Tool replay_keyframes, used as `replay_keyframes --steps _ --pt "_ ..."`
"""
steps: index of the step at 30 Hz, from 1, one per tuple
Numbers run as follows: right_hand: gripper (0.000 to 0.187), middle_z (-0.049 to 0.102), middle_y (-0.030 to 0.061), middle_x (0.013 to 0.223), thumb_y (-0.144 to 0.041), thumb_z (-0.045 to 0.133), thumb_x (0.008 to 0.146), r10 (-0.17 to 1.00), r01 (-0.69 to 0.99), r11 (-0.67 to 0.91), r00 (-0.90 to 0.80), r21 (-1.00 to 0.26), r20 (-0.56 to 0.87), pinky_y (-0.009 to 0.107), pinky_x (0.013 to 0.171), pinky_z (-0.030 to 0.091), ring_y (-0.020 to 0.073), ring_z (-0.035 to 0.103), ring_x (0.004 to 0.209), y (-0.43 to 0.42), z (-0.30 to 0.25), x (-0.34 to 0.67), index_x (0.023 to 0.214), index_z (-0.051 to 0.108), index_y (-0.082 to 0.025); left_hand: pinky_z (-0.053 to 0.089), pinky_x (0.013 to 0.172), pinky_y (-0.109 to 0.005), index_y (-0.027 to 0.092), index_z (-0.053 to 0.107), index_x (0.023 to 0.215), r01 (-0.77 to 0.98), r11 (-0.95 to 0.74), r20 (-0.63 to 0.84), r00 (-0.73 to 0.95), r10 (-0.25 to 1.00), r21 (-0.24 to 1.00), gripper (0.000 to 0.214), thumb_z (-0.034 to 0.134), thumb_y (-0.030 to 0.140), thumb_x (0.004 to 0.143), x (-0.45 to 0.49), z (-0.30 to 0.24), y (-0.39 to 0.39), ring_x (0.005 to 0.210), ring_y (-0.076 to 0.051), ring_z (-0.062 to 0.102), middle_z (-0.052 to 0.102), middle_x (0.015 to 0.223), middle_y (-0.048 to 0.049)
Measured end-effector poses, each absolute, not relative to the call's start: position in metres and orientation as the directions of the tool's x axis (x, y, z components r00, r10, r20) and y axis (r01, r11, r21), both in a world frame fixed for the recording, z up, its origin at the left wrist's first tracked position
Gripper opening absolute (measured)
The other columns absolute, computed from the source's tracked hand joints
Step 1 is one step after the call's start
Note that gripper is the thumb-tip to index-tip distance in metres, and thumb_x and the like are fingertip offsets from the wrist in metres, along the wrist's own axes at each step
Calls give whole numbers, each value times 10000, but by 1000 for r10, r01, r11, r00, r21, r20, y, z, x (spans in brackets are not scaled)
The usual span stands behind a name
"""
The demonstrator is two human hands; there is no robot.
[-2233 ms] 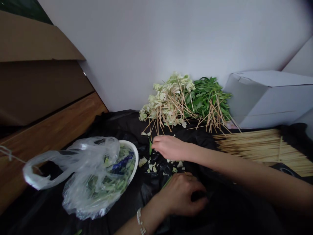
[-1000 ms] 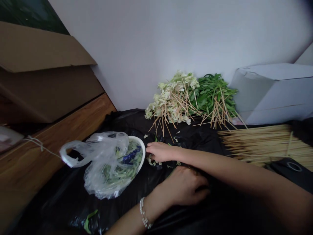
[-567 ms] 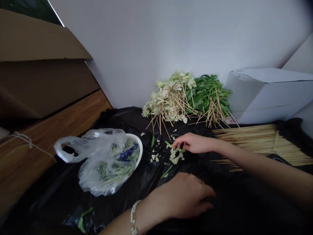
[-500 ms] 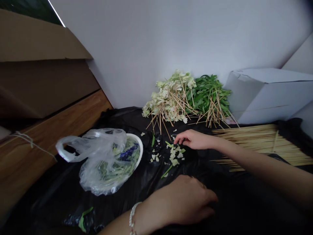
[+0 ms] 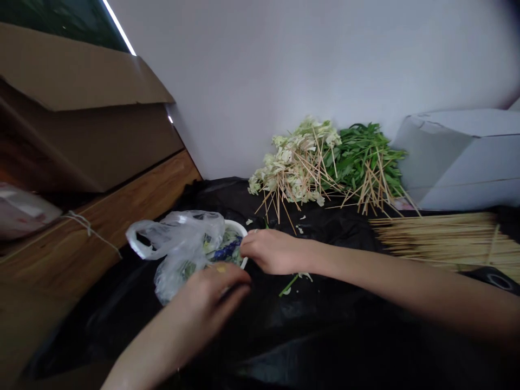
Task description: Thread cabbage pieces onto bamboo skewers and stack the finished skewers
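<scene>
My right hand (image 5: 276, 250) is at the right rim of a white bowl (image 5: 240, 227), its bent fingertips pressed together. What they hold, if anything, is hidden. Nearer to me, my left hand (image 5: 215, 290) hangs in front of the bowl, slightly blurred, with a gap between thumb and fingers and nothing seen in it. A clear plastic bag (image 5: 184, 233) covers much of the bowl, which contains green leafy scraps and something dark blue. Leaf bits and a green stem (image 5: 288, 285) lie on the black plastic sheet (image 5: 325, 346), partly hidden behind my right hand.
Against the wall lie skewered pale cabbage leaves (image 5: 300, 157) and skewered green leaves (image 5: 361, 149). Loose bamboo skewers (image 5: 439, 238) spread at the right, below a white box (image 5: 459, 157). A cardboard box (image 5: 93, 124) stands on the left, by a wooden board (image 5: 162, 176).
Both hands have moved left, the right one from the leaf scraps to the bowl's rim. Most of the scraps are now out of sight behind my right hand and forearm. The view has shifted left.
</scene>
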State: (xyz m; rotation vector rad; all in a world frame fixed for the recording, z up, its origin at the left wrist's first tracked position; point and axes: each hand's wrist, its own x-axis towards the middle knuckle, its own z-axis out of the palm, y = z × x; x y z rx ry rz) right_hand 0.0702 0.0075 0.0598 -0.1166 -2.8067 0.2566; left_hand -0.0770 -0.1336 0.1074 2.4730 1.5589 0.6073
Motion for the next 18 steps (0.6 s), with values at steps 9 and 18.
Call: replay_keyframes --steps 9,18 --pt "431 659 85 1030 -52 547 809 5 29 998 -932 62 363 347 770 432 227 579 956 18 58 -17 1231 542 -139 441 984 -515 134 609 1157 995 17 399 23 917 -96 334 449 240 884 -187 63 -101 1200 -352 575 673 1192 -186" --pt "142 631 70 795 -45 539 838 86 143 971 -957 192 277 355 742 362 237 530 919 29 58 22 828 638 -146 407 950 -513 238 739 960 963 -3 298 86 951 -268 194 576 283 865 -194 68 -137 964 -316 649 729 900 -92"
